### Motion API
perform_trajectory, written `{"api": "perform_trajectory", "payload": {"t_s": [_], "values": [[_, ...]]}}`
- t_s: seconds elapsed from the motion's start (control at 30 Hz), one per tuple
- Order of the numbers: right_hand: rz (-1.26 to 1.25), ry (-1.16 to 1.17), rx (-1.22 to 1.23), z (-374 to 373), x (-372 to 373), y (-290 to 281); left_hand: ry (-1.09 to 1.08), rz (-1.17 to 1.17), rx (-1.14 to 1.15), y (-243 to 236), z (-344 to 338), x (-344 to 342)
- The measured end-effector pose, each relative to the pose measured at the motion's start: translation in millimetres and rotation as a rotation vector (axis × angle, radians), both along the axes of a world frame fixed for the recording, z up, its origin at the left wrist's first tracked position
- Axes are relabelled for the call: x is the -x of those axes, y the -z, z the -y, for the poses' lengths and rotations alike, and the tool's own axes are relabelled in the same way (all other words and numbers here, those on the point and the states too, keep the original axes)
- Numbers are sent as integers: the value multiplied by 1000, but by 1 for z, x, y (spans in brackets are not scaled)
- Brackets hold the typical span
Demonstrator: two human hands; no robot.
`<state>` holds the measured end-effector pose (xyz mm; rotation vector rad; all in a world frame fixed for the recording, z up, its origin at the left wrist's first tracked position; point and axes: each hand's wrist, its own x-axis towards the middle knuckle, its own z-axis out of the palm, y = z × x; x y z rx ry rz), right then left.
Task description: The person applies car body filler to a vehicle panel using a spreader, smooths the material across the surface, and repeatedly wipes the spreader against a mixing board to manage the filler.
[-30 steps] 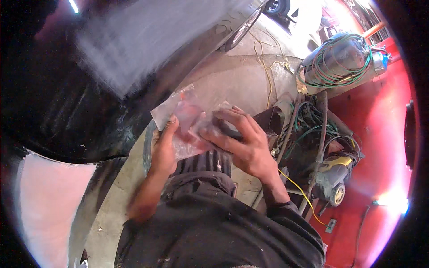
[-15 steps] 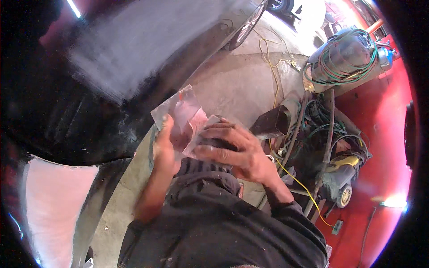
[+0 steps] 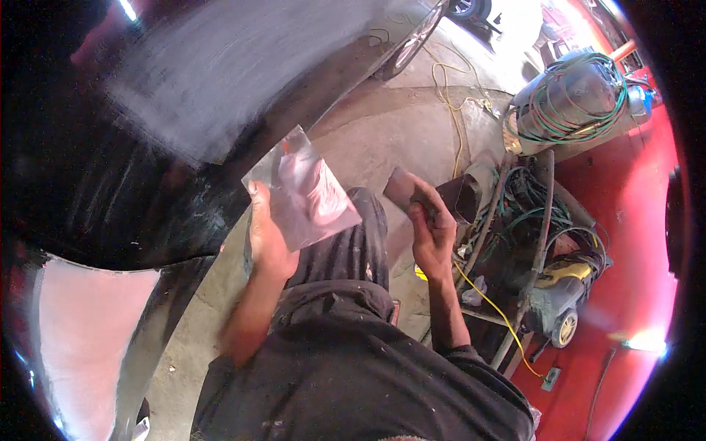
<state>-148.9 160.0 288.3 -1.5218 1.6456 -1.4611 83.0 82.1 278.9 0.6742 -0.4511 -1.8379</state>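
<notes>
Pink paste (image 3: 312, 184) lies smeared over the flat, clear-looking mixing plate (image 3: 269, 169) in your left hand (image 3: 271, 242), just to the right of the black car body (image 3: 147, 206). Your left thumb presses on the plate's top face at the side nearest the car; the fingers beneath are hidden, so I cannot tell how they brace it. Your right hand (image 3: 435, 228), farther out from the car, pinches a dark, flat spreader (image 3: 401, 189) between thumb and fingers, its free edge pointing back toward the car and apart from the plate. Whether paste clings to that edge, I cannot tell.

The step looks like working the paste with the spreader. To do it well, support the plate firmly from below, since a thin sheet probably flexes under pressure. The paste sits mostly toward the side away from the car, clear of your thumb, so stroke there and leave the thumb's side for grip. Lay the spreader's edge low, scrape inward from the rim, and fold the paste over itself. Its bright ridges suggest an uneven layer; press it flat and aim for one colour.
</notes>
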Motion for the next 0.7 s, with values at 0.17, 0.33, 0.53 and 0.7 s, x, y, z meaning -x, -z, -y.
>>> {"api": "perform_trajectory", "payload": {"t_s": [0.17,0.33,0.53,0.7], "values": [[-292,-133,-30,-9,-26,-7,-207,194,57,17,-4,9],[-600,-221,98,-10,-39,-12,-245,345,66,15,-5,20],[-783,-261,115,-6,-45,-12,-232,222,82,8,-7,24],[-813,-374,74,-8,-41,-20,-306,272,78,6,-4,26]]}}
